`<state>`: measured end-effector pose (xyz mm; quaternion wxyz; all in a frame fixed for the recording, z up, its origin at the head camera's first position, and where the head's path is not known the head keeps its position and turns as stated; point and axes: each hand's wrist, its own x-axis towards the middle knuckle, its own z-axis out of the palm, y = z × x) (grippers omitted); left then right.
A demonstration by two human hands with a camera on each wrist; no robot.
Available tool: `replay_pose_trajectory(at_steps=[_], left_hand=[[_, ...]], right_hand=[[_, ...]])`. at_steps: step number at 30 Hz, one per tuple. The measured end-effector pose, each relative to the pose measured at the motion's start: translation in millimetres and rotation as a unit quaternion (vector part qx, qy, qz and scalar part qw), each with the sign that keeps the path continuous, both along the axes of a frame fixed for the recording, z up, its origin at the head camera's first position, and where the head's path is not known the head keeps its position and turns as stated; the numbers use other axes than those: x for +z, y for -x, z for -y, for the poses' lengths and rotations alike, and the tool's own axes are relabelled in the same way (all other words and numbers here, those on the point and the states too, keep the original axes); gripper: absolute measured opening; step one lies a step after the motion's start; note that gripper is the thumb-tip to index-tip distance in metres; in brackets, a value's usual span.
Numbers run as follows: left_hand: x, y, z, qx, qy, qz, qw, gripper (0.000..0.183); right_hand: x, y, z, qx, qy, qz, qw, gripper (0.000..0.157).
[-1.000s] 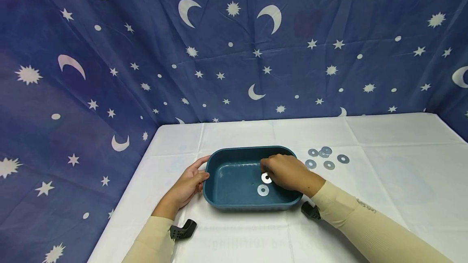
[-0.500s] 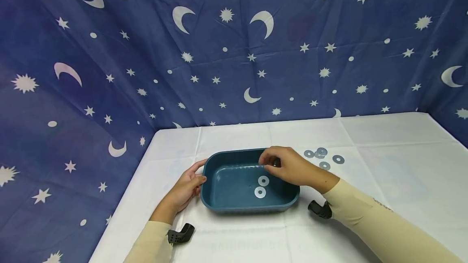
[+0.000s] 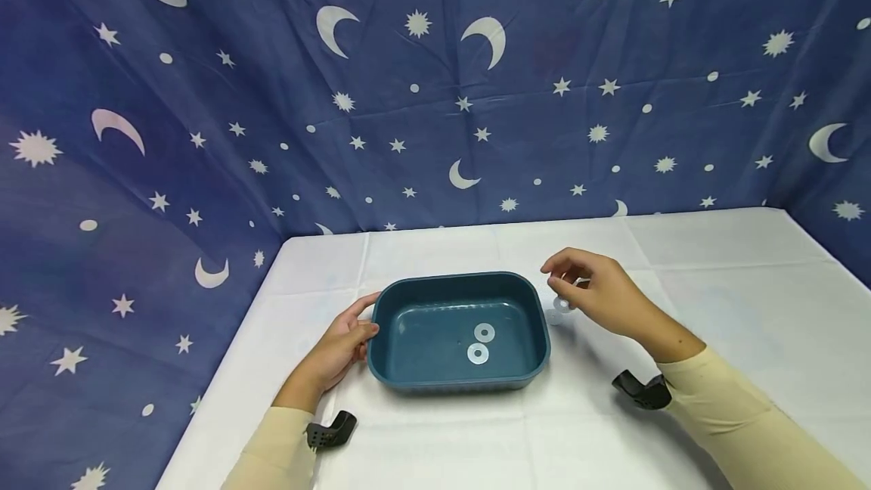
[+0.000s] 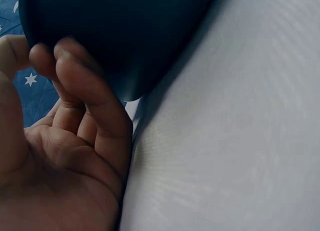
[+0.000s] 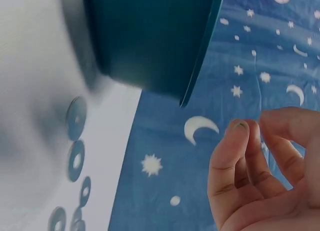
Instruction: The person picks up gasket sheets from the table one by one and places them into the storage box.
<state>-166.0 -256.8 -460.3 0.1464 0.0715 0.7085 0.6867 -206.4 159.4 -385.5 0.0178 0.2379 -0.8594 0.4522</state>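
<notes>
A dark teal oblong basin (image 3: 401,358) stands on the white table. My left hand (image 3: 335,354) holds its left end, thumb at the rim; in the left wrist view its curled fingers (image 4: 95,91) meet the outer wall. Two flat metal washers, one washer (image 3: 485,333) behind the other washer (image 3: 478,354), lie inside the basin. Just right of the basin, above the table, hovers my right hand (image 3: 605,297), its fingers loosely bent. In the right wrist view nothing shows between its thumb and fingers (image 5: 232,146). Beneath it lies a washer (image 3: 554,317).
In the right wrist view several washers (image 5: 76,161) lie on the table beside the basin; the right hand hides most of them from the head view. A blue curtain (image 3: 408,134) with moons and stars hangs behind and left of the white table (image 3: 435,445).
My right hand has come up out of the basin and moved right, over the washers on the table. The left hand keeps its place at the basin's left end.
</notes>
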Motion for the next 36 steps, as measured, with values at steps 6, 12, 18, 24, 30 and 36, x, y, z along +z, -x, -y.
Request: replay_pose_trajectory(at_steps=[6,12,18,24,30,36], left_hand=[[-0.7,-0.5,2,0.003,-0.002,-0.002,1.0000,0.065],[2.5,4.3,1,-0.003,-0.007,-0.004,1.0000,0.065],[0.0,2.6,1,0.000,-0.009,0.001,1.0000,0.066],[-0.5,0.6,1,0.004,-0.011,0.003,0.9999,0.065],[-0.9,0.1,1,0.002,-0.011,0.005,0.9999,0.064],[-0.5,0.3,1,0.004,-0.008,0.003,1.0000,0.064]], right_hand=[[-10.2,5.2,-10,-0.008,-0.001,0.022,1.000,0.014],[-16.3,11.4,-24,-0.033,-0.012,0.032,0.999,0.014],[-22.8,17.8,-41,-0.055,-0.035,0.068,0.996,0.017],[-34.5,25.9,-55,-0.086,-0.051,0.119,0.988,0.021],[-44.5,30.5,-66,-0.094,-0.078,0.137,0.983,0.024],[-47.4,32.3,-70,-0.069,-0.088,0.181,0.977,0.024]])
